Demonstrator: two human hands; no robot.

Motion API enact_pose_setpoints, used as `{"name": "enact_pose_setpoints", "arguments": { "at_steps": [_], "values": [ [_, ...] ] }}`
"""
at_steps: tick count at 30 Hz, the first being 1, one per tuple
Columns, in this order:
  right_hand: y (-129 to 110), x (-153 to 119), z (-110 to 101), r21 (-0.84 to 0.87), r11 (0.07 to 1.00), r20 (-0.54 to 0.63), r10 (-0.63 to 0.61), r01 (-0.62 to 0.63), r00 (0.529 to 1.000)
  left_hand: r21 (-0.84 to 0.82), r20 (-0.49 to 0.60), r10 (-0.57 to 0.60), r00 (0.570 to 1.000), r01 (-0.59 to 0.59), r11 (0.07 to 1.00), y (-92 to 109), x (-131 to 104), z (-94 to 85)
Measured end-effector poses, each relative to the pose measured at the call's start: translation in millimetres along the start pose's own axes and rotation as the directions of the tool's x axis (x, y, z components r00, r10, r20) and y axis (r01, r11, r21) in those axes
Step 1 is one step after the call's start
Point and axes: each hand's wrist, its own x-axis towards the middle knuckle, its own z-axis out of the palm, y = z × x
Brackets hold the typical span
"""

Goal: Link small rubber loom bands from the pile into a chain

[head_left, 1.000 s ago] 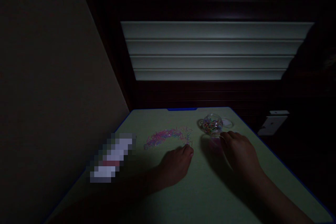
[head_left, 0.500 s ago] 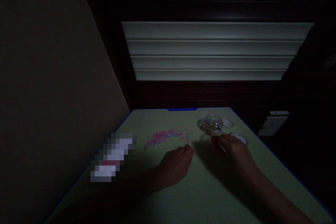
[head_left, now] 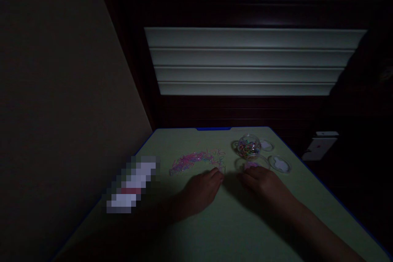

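A curved pile of small pink and purple rubber bands [head_left: 190, 159] lies on the table. At its right end, my left hand [head_left: 201, 193] rests with thumb and fingers pinched together; whatever sits between the fingertips is too small and dark to make out. My right hand [head_left: 266, 185] is just in front of a clear round container [head_left: 267, 165] that has some pinkish bands inside and is partly hidden by the knuckles. Its fingers are curled together and point left, their tips hidden. Behind it stands a clear jar [head_left: 249, 146] of multicoloured bands.
Two clear lids with white labels lie to the right, a front lid [head_left: 280, 164] and a back lid [head_left: 266, 145]. A blurred-out white item [head_left: 132, 184] is at the left edge of the green table [head_left: 233, 229]. A white box [head_left: 319, 146] stands beyond the right edge.
My right hand has drawn back from over the round container towards me and slightly left, uncovering the front lid and the bands inside. My left hand has barely moved.
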Motion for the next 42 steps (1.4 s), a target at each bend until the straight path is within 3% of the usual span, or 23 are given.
{"name": "enact_pose_setpoints", "arguments": {
  "at_steps": [10, 27, 42],
  "values": [
    [-2, 1, -3, -0.020, 1.000, 0.067, -0.003, 0.004, 0.998, 0.150, -0.045, -0.083, 0.996, 0.089, 0.985, -34, 9, 7.7],
    [-3, 0, -4, -0.013, 1.000, 0.063, -0.021, 0.022, 0.998, 0.223, 0.030, -0.140, 0.990, 0.130, 0.966, -28, 12, 8.0],
    [-3, 0, -3, -0.029, 0.999, 0.066, -0.022, 0.024, 0.998, 0.246, 0.034, -0.119, 0.992, 0.107, 0.963, -27, 13, 9.2]
  ]
}}
